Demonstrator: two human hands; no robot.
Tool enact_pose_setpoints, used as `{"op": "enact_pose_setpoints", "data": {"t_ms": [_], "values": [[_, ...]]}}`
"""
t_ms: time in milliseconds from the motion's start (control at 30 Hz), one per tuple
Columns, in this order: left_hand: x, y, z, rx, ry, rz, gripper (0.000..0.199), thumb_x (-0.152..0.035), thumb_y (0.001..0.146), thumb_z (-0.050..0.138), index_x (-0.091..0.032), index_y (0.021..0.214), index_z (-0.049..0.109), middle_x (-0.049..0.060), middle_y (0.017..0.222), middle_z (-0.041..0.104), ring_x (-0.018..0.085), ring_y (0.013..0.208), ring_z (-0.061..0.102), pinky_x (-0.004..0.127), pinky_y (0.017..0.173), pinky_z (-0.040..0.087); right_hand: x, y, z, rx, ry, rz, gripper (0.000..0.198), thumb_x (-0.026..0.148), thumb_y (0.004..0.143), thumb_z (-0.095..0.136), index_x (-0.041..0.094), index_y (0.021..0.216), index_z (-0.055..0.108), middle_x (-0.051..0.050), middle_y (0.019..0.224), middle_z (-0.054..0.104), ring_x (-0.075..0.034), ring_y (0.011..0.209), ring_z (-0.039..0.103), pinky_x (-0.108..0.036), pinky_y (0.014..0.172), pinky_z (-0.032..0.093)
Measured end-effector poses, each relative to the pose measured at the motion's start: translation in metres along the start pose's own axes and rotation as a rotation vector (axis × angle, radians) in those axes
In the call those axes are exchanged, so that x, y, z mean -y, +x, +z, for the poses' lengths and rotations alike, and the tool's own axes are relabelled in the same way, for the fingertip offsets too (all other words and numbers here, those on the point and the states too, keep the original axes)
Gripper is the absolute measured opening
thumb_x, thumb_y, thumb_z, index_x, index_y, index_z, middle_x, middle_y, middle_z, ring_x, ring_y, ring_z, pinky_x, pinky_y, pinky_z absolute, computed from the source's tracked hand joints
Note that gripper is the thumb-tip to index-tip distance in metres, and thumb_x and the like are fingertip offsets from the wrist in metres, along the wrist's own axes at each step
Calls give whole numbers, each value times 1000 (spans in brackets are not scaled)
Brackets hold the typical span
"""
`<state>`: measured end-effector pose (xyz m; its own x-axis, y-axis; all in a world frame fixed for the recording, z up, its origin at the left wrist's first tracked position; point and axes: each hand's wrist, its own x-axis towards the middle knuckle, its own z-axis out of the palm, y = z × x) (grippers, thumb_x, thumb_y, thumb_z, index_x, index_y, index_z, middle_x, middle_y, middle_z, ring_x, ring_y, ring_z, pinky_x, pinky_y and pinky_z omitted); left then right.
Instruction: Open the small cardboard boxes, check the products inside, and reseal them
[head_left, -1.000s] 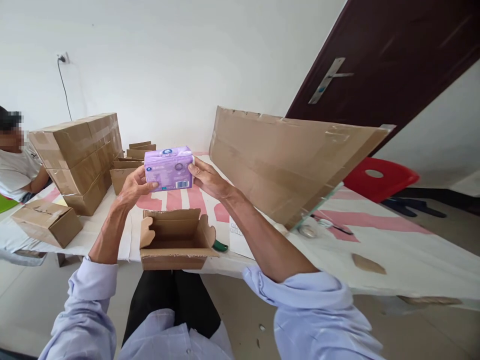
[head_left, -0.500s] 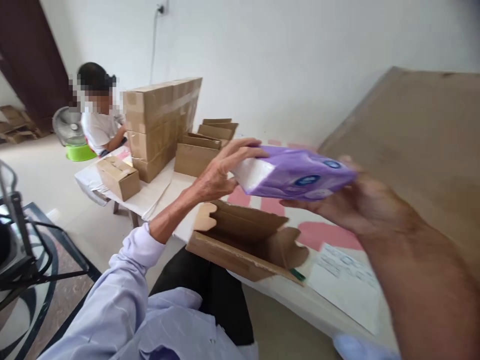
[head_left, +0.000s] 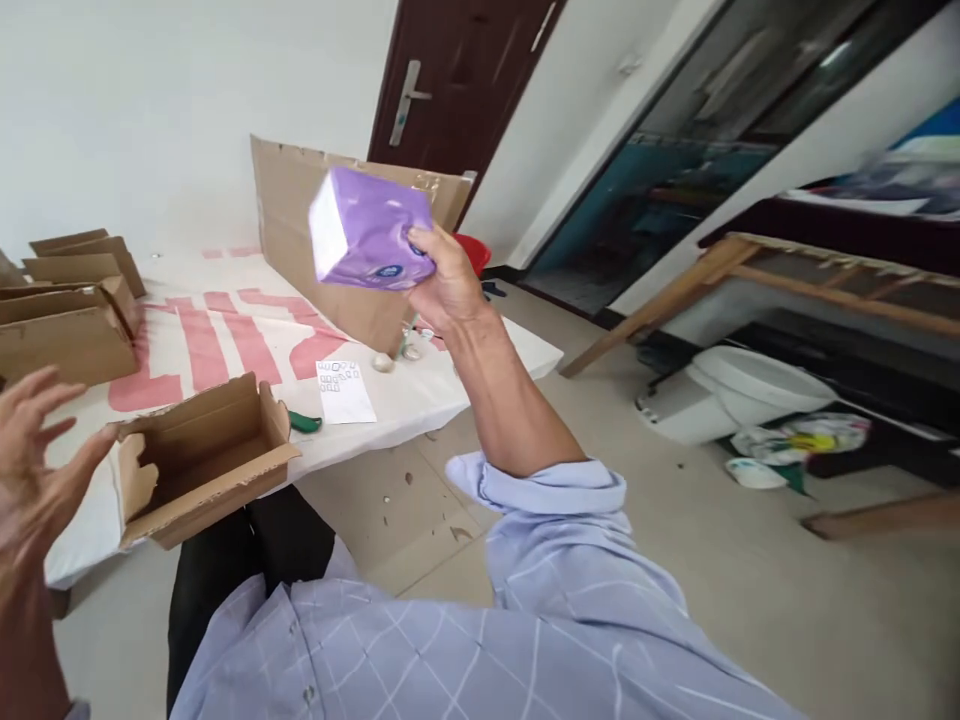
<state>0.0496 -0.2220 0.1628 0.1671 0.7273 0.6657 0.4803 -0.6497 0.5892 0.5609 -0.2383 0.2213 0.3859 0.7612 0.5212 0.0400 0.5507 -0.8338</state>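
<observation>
In the head view, the right hand [head_left: 450, 285] grips a purple tissue pack [head_left: 367, 230] by its right end, thumb pressed on its side. The pack reaches left from the fingers, held up in front of the large cardboard sheet [head_left: 300, 220]. At near left, the left hand [head_left: 37, 470], fingers spread wide, holds nothing; its thumb is by the open-topped cardboard box [head_left: 225, 490], contact unclear.

Pale blue shirt [head_left: 450, 650] with white crisscross pattern, front buttons [head_left: 308, 692], rolled-up right sleeve [head_left: 551, 492], black trousers [head_left: 289, 530]
</observation>
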Motion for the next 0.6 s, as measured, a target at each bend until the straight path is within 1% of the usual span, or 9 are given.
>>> {"op": "enact_pose_setpoints", "data": {"t_ms": [67,133,200,267,333,367,433,500,600], "values": [[14,-22,0,40,-75,-115,48,-66,87,83,-66,134,72,-26,165,53,42,153,58,79,128,51,-12,-5,-35,-80,-24,6,42,54,86,88,30,115,70,1,118,77,-23,120,72,-34,89,64],[27,-40,4,97,-118,-206,47,-69,83,85,-66,128,74,-24,168,52,46,156,55,82,128,47,-27,-18,-57,-147,-33,50,45,50,79,91,31,113,69,2,110,77,-22,112,73,-32,86,64],[35,-53,9,160,-110,-263,49,-70,82,86,-60,128,76,-17,172,50,49,159,51,81,128,46,-44,-36,-67,-214,-19,111,45,45,74,91,31,110,70,3,103,76,-21,105,73,-32,85,64],[36,-63,14,234,-87,-298,55,-72,82,85,-46,130,77,-3,175,49,50,161,48,76,125,51,-62,-55,-67,-279,16,172,42,41,69,90,30,105,70,4,96,75,-20,97,72,-31,83,64],[32,-69,17,308,-73,-319,62,-75,82,84,-33,127,79,9,173,49,51,162,47,68,122,56,-81,-72,-60,-314,59,232,41,39,66,90,29,99,70,3,91,74,-20,93,72,-32,79,65],[29,-71,19,343,-62,-321,63,-75,83,83,-31,128,79,11,172,50,50,164,44,64,123,57,-91,-79,-54,-306,74,263,40,38,65,91,29,98,70,3,90,74,-21,92,73,-33,78,65],[20,-73,20,382,-47,-311,59,-71,86,83,-32,131,79,12,170,53,47,167,41,61,122,58,-110,-88,-39,-253,98,329,40,37,66,91,29,99,71,3,89,75,-22,89,73,-36,76,66],[13,-74,20,407,-54,-295,56,-65,88,84,-34,134,78,12,167,56,45,168,41,59,121,58,-126,-90,-18,-191,132,386,39,36,66,92,29,99,73,2,90,76,-21,86,74,-36,76,66],[7,-78,20,420,-83,-275,54,-61,88,86,-34,135,77,12,162,60,43,168,40,60,128,52,-144,-81,27,-62,177,453,37,36,67,93,29,99,75,1,93,80,-21,86,75,-35,77,66]]}}
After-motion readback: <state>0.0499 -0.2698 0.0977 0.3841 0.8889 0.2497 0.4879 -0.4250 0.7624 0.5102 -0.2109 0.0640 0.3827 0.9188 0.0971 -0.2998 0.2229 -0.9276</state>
